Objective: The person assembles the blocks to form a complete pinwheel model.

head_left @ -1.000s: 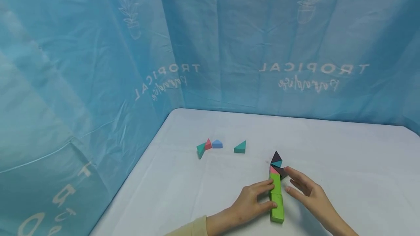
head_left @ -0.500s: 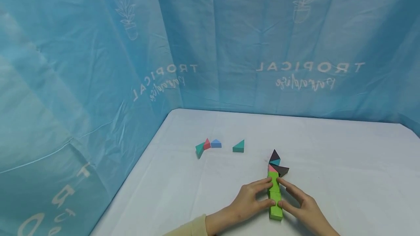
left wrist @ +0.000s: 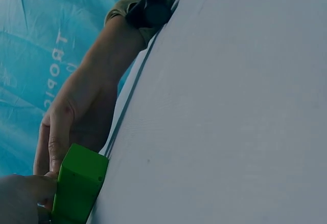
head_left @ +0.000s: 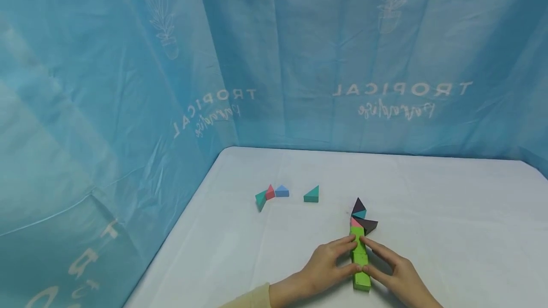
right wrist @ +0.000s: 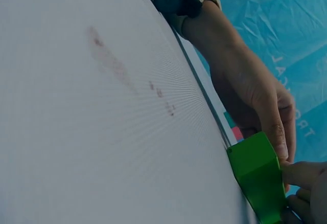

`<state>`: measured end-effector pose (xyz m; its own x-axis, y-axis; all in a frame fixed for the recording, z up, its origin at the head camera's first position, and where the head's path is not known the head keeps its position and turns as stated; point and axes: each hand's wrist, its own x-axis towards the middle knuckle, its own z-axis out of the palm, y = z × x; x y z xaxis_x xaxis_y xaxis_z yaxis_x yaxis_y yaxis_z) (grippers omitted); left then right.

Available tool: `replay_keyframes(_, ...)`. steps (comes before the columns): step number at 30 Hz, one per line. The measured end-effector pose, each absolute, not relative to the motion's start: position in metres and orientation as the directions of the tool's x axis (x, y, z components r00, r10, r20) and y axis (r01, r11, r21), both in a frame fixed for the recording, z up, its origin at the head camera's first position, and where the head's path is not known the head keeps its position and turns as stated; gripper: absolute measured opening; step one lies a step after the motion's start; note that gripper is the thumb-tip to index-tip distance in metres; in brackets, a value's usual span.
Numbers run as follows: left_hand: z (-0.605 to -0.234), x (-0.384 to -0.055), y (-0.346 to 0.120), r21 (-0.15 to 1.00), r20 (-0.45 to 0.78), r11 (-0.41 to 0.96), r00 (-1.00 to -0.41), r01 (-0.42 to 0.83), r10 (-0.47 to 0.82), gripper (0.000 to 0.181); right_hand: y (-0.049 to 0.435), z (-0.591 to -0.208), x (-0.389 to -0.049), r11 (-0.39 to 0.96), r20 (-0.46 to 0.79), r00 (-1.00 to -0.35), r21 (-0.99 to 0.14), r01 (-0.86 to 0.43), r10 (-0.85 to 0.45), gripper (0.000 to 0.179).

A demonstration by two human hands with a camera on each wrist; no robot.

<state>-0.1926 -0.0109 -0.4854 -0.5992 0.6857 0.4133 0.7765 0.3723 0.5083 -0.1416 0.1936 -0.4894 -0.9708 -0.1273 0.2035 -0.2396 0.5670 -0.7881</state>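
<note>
While my left hand [head_left: 327, 263] touches the green blocks [head_left: 359, 252] from nine o'clock, I have the right hand [head_left: 397, 271] on them at three, thumbs parted from fingers, clasping nothing.

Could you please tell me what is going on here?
A person's left hand and right hand touch two green blocks, set end to end on a white table, from either side. At the blocks' far end lie a pink triangle, a teal triangle and two black pieces. Four more triangular blocks lie farther left.
</note>
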Motion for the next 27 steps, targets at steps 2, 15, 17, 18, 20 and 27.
replay_keyframes(2,-0.483,-0.193,-0.01,0.471,0.406,0.387,-0.584,0.793,0.703,0.05,0.195,-0.489,-0.141,0.566,0.218,-0.967,-0.785,-0.254,-0.131,0.057)
replay_keyframes(15,-0.447,-0.261,-0.001,0.373,0.431,0.404,-0.542,0.835,0.722,0.037,0.194,-0.495,-0.143,0.517,0.204,-0.971,-0.821,-0.241,-0.128,0.057)
replay_keyframes(17,-0.448,-0.278,0.005,0.407,0.43,0.403,-0.561,0.82,0.707,0.035,0.194,-0.495,-0.143,0.515,0.205,-0.971,-0.823,-0.24,-0.125,0.056)
replay_keyframes(18,-0.449,-0.286,0.008,0.432,0.427,0.4,-0.574,0.808,0.699,0.035,0.195,-0.495,-0.143,0.51,0.21,-0.97,-0.825,-0.244,-0.125,0.056)
replay_keyframes(20,-0.453,-0.299,0.015,0.493,0.408,0.397,-0.608,0.775,0.681,0.034,0.195,-0.495,-0.144,0.502,0.209,-0.97,-0.829,-0.244,-0.126,0.055)
replay_keyframes(27,-0.467,-0.322,0.036,0.666,0.301,0.413,-0.73,0.621,0.613,0.039,0.195,-0.494,-0.145,0.487,0.158,-0.98,-0.85,-0.199,-0.125,0.057)
